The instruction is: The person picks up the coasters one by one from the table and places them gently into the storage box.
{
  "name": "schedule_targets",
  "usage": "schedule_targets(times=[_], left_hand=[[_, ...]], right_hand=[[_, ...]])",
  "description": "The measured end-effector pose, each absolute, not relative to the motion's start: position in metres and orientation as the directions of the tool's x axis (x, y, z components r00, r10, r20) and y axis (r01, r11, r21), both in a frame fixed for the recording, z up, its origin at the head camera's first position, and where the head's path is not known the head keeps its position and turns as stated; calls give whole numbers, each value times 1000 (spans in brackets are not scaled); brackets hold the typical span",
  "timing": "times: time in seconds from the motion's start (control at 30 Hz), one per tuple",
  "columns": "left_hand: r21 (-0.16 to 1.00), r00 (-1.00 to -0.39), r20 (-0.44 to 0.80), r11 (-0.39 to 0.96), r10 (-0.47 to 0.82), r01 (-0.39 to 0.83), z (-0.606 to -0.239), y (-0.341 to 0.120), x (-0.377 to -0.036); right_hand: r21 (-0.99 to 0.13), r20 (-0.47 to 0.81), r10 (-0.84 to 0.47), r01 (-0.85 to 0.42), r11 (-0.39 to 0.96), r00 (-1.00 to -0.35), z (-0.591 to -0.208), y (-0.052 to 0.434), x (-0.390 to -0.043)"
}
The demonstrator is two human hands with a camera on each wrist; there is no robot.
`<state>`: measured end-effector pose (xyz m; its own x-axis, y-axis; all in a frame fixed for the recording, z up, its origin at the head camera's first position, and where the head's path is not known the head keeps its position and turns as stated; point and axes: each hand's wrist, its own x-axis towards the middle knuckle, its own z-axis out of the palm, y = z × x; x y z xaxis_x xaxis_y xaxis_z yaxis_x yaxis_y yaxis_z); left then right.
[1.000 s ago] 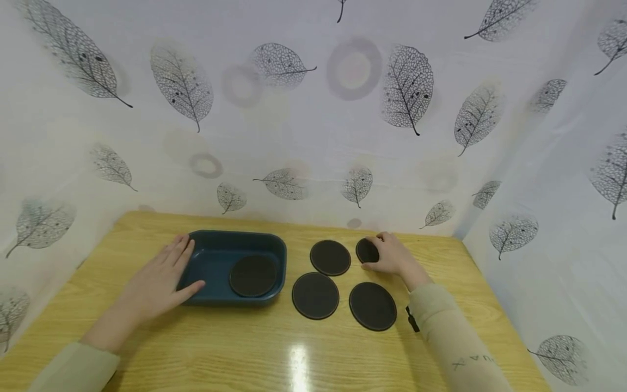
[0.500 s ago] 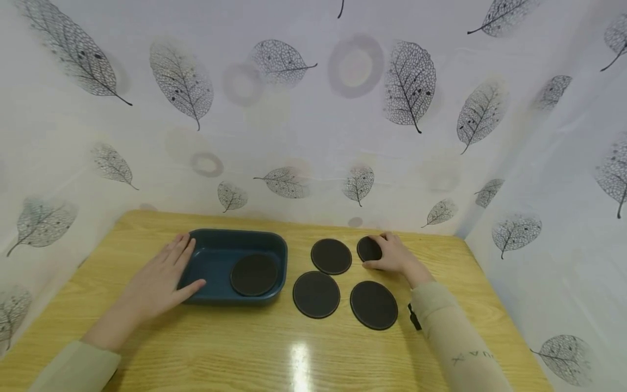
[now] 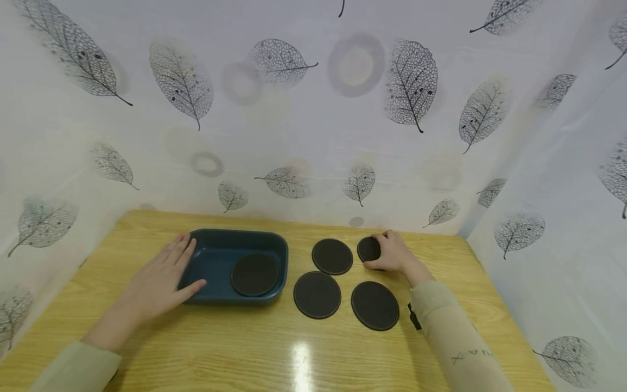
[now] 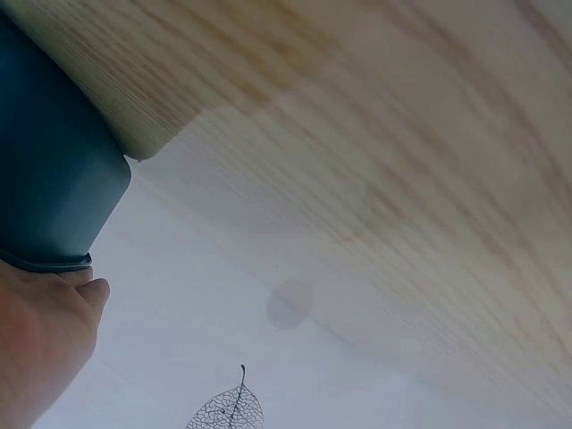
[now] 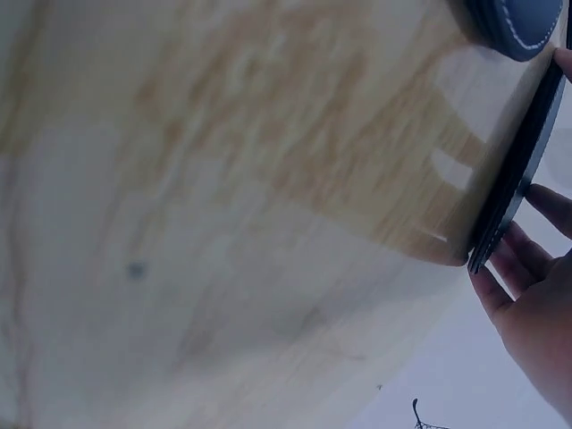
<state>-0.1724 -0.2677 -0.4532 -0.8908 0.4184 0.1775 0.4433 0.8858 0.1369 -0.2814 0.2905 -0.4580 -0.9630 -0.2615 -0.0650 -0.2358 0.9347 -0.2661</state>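
My left hand [image 3: 157, 277] rests along the left end of a dark blue rectangular tray [image 3: 208, 272], fingers straight over the rim and thumb at the front corner. Inside the tray, toward its right end, lies one round black coaster [image 3: 254, 275]. At the back right my right hand [image 3: 394, 256] spans a smaller-looking round black coaster [image 3: 367, 249], thumb at the near edge and fingers at the far edge, partly covering it. The right wrist view has the fingertips on the rim of this coaster [image 5: 518, 165], which appears edge-on, close over the wood.
Three more round black coasters, a back one [image 3: 332, 256], a front one [image 3: 317, 294] and a right one [image 3: 375, 305], lie between tray and right forearm. They sit on a wooden table [image 3: 235, 348]. A leaf-patterned curtain [image 3: 313, 136] stands behind the table.
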Motion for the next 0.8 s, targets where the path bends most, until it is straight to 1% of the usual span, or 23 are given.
schedule_targets(times=[0.17, 0.37, 0.53, 0.8], left_hand=[[142, -892, 181, 886, 415, 442, -452, -267, -171], [131, -885, 203, 885, 418, 448, -451, -266, -171], [121, -882, 214, 884, 420, 451, -450, -266, -171], [136, -893, 186, 889, 411, 437, -448, -266, -170]], right_hand=[[-250, -58, -248, -226, 941, -967, -458, 290, -281], [-241, -10, -250, -241, 940, -968, -455, 288, -279], [-215, 30, -267, -267, 940, -963, -448, 284, -276], [-196, 56, -294, -299, 934, -954, -430, 267, -271]])
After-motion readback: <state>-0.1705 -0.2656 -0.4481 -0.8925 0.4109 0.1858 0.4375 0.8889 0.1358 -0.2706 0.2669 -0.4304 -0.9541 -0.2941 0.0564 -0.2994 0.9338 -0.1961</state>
